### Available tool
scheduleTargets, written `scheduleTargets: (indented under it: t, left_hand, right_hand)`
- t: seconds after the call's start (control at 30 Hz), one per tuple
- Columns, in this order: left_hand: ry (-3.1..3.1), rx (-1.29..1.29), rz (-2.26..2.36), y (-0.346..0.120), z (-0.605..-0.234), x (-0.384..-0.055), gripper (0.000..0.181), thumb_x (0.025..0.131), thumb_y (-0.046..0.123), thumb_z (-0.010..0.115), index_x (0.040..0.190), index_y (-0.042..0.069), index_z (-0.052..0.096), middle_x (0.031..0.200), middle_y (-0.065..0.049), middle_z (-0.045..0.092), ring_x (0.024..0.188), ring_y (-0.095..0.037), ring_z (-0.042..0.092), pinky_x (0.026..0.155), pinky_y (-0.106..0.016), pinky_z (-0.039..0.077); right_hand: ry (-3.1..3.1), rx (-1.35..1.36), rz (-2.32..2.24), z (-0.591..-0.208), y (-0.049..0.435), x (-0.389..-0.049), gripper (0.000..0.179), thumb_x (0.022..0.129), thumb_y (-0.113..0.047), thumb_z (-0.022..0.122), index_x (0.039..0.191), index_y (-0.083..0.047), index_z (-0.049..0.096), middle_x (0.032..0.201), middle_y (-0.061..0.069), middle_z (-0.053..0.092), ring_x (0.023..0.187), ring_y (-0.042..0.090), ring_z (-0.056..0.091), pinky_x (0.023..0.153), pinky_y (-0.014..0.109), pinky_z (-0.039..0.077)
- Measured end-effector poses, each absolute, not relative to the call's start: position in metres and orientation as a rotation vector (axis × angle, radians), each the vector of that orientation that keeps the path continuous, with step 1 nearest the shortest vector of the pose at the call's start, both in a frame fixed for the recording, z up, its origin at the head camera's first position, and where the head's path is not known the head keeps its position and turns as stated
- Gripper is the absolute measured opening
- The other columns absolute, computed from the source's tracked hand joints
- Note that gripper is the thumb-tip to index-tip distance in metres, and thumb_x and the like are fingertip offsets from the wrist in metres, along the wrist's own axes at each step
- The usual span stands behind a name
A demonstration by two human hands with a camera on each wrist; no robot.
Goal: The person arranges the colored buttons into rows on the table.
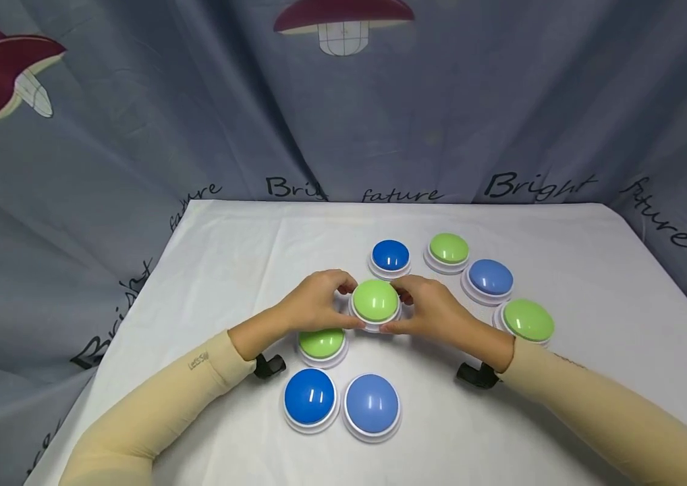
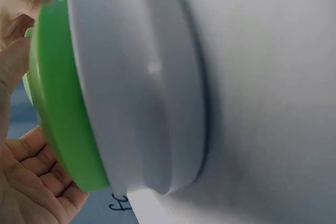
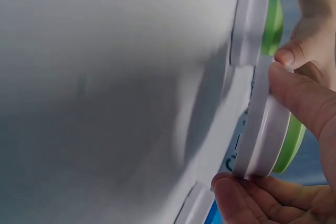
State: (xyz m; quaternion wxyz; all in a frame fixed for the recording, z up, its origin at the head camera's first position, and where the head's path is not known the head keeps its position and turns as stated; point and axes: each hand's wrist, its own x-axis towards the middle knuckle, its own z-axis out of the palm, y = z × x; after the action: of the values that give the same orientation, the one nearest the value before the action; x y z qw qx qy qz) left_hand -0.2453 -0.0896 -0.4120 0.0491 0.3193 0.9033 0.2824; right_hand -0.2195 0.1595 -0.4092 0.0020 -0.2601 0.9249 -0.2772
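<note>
A green dome push button on a white round base is held between both hands over the middle of the table. My left hand grips its left side, thumb in front and fingers curled behind. From the right, my right hand pinches the white base between thumb and fingers. The right wrist view shows that base raised off the cloth, with a shadow below. Under the left wrist sits another green button, partly covered by the hand; it looms large as a green dome in the left wrist view.
Nearest me are a dark blue button and a lighter blue button. Behind the hands stand a dark blue button, a green button and a light blue button. Another green button lies beside the right forearm. A grey curtain hangs beyond the white tablecloth.
</note>
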Motion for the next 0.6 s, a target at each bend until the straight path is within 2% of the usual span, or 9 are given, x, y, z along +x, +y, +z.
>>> scheduleTargets:
  t: [0.3,0.6]
  left_hand:
    - [2.725,1.064,0.736,-0.088,-0.415,-0.224,0.061,0.069,0.049,0.088,0.11,0.01,0.066,0.102,0.003,0.066,0.098,-0.013,0.059,0.088,-0.027,0.049]
    - [2.726,1.172,0.684,-0.084,-0.425,-0.212,0.059,0.067,0.052,0.088,0.102,0.01,0.066,0.093,0.007,0.065,0.089,-0.007,0.057,0.082,-0.023,0.049]
  right_hand:
    - [2.876,-0.863,-0.882,-0.421,0.163,-0.193,0.069,0.065,-0.044,0.092,0.117,-0.008,0.066,0.101,-0.004,0.065,0.091,0.017,0.06,0.081,0.035,0.052]
    - [2.878,-0.902,-0.87,-0.431,0.166,-0.179,0.067,0.063,-0.043,0.093,0.114,-0.008,0.067,0.101,-0.006,0.065,0.093,0.012,0.06,0.084,0.034,0.052]
